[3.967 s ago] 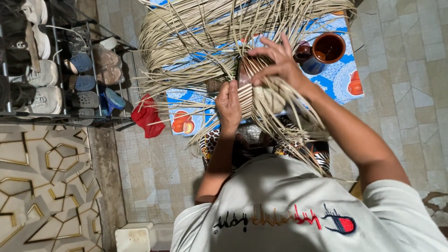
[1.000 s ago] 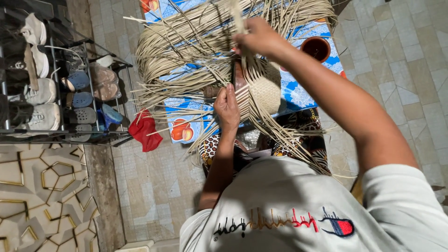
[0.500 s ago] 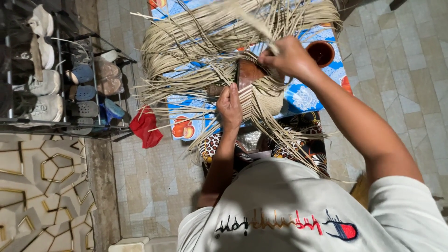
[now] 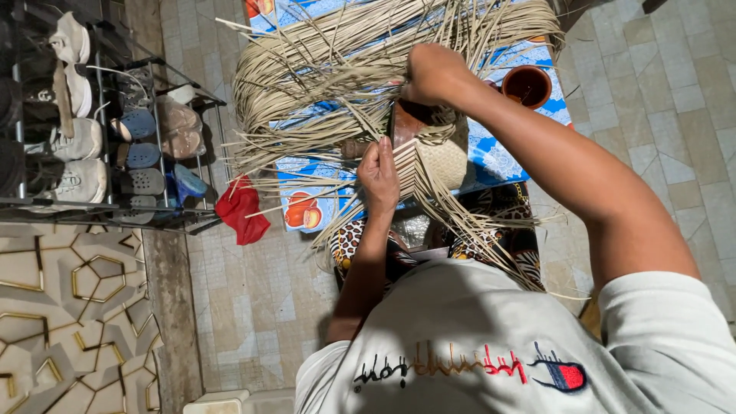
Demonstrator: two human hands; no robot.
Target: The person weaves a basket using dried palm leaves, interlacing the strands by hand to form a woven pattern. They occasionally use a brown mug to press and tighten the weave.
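Left hand [image 4: 379,172] pinching straw strands [image 4: 307,69], right hand [image 4: 433,73] gripping strands fanning leftward

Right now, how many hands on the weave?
2. The left hand pinches strips at the woven piece; the right hand grips strands above it, by the loose straw bundle. No other hands show.

Even indoor light, soft shadows, sharp focus, slight wide-angle edge distortion.

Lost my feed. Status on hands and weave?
Left hand pinching straw strips. Right hand gripping strands above the woven piece. Loose strips fan over the blue mat.
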